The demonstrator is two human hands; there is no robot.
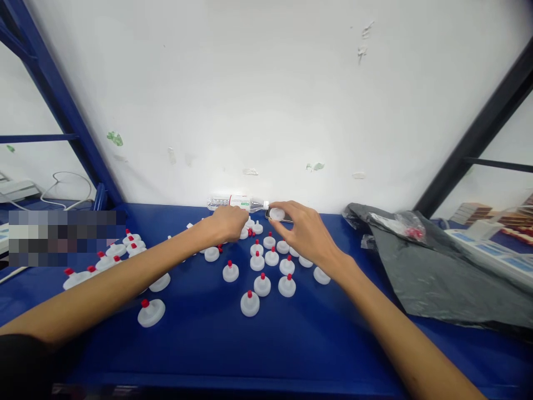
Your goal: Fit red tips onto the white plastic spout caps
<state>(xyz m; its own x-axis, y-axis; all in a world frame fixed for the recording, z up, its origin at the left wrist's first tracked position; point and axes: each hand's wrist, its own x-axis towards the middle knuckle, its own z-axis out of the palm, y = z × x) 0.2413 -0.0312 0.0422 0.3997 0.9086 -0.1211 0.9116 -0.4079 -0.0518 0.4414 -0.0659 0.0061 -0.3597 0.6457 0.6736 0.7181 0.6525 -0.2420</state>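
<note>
At the far side of the blue table, my right hand (306, 230) holds a white plastic disc (276, 214) between thumb and fingers, above a dark phone (287, 221) lying flat. My left hand (229, 223) is curled, knuckles up, over a small cluster of white caps (257, 227) and red tips (251, 233). Its fingertips are hidden, so what they grip cannot be seen. Several white round caps with red tips stand on the table between my arms, one of them a near white cap (250, 304). More sit beyond my left forearm, including another white cap (151, 312).
A clear water bottle (239, 203) lies along the white wall behind my left hand. To the right, a grey plastic bag (420, 266) spreads over the table, with a clear bag of red pieces (414, 232) on it. Blue and dark frame posts rise at both sides.
</note>
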